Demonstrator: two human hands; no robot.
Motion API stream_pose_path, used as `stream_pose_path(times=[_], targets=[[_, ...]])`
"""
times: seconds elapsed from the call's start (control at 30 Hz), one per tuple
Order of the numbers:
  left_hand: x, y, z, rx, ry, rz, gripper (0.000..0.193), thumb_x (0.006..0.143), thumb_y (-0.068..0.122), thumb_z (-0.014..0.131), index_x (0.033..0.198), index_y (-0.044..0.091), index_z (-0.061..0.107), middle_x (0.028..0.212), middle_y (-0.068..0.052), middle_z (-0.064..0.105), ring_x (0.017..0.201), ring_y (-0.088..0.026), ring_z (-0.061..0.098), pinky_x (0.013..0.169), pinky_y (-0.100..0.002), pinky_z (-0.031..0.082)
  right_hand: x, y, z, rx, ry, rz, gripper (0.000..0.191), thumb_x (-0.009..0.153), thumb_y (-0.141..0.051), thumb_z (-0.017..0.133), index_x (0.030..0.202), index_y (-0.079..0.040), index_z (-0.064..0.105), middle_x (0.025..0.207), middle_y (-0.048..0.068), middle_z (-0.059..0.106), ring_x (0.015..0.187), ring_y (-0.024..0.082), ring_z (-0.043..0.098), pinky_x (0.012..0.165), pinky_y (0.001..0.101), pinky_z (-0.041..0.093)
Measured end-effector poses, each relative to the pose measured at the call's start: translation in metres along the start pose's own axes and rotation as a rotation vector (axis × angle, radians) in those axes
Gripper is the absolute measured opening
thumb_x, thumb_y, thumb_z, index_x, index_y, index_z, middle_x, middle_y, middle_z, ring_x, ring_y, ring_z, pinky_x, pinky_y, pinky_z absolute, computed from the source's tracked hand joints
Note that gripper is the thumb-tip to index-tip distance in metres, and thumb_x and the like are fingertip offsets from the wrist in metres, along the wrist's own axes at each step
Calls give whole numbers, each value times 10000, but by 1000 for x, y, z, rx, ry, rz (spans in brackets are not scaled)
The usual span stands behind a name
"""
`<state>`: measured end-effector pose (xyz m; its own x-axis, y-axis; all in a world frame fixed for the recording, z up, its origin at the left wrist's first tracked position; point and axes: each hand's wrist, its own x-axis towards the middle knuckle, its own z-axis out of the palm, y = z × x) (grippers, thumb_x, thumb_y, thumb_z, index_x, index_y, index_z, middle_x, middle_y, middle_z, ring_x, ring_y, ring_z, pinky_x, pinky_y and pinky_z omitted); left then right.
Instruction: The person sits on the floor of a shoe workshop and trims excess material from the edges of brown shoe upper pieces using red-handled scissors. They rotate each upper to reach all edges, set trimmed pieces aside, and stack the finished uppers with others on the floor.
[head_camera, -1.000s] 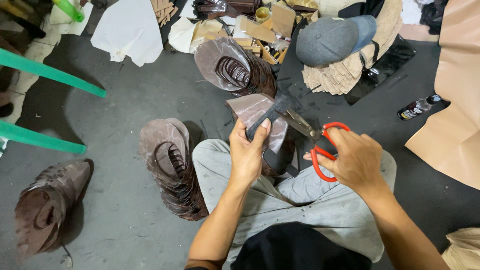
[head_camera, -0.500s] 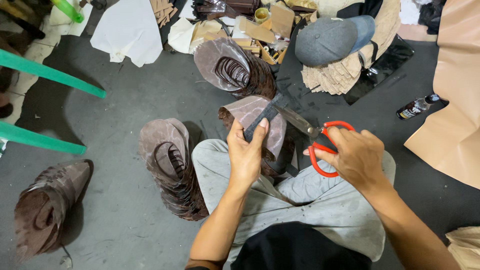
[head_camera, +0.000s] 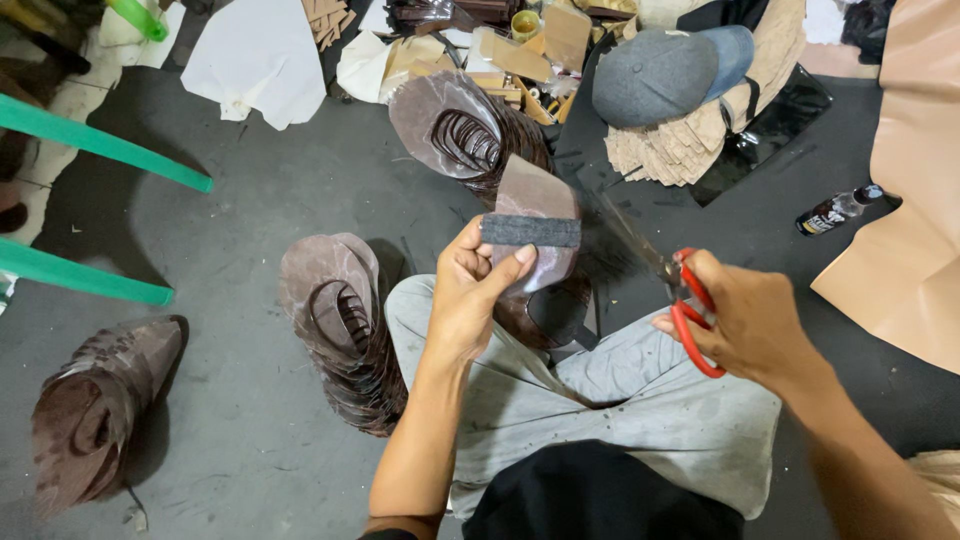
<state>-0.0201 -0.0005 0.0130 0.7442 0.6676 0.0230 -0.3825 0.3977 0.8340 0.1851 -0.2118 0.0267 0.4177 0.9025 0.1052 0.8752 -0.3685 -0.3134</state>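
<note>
I am looking down at my left hand (head_camera: 470, 300), which is pinching a brown piece (head_camera: 535, 235) upright in the middle of the frame, thumb in front and fingers behind, closed on its lower edge. A dark grey strip (head_camera: 531, 231) is lying across the piece, and its long axis is running nearly level, left to right. My right hand (head_camera: 745, 320) is sitting to the right of centre, fingers closed through the red handles of the scissors (head_camera: 672, 290). The blades are pointing up and left toward the piece, blurred, so I cannot tell how far they are parted. The blade tips are standing just beside the strip's right end, not touching it as far as I can see. The left hand is the nearer one, already on the piece; the scissors are coming at it from the right, along the strip's axis.

Nothing is standing between the blades and the piece. My grey-trousered knee (head_camera: 620, 400) is lying below both hands. Stacks of similar brown cutouts are sitting at centre left (head_camera: 340, 320), at top centre (head_camera: 460, 135) and at lower left (head_camera: 90, 410). A grey cap (head_camera: 670, 75) is resting at upper right, a small bottle (head_camera: 838, 210) at right, and tan sheet (head_camera: 915, 200) at the right edge.
</note>
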Motion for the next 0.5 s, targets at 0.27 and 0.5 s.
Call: stream_pose_path(times=[0.27,0.5], targets=[[0,2,-3,169,-146,54,245,1031,-41,687,1270,-25,636,1081,-32,705,977,-55,630,904,-228,536,8,-6,-32,-307,154,-224,700,551,-528,834,1082,-99,676,877,64,639,816,266,645,658,386,462],[4,-5,5,169,-150,12,250,1002,-55,646,1250,-28,618,1108,-39,730,996,-56,646,892,-216,531,12,-14,-35,-333,161,-267,690,545,-577,848,1024,-104,695,799,62,633,705,256,613,630,375,431]])
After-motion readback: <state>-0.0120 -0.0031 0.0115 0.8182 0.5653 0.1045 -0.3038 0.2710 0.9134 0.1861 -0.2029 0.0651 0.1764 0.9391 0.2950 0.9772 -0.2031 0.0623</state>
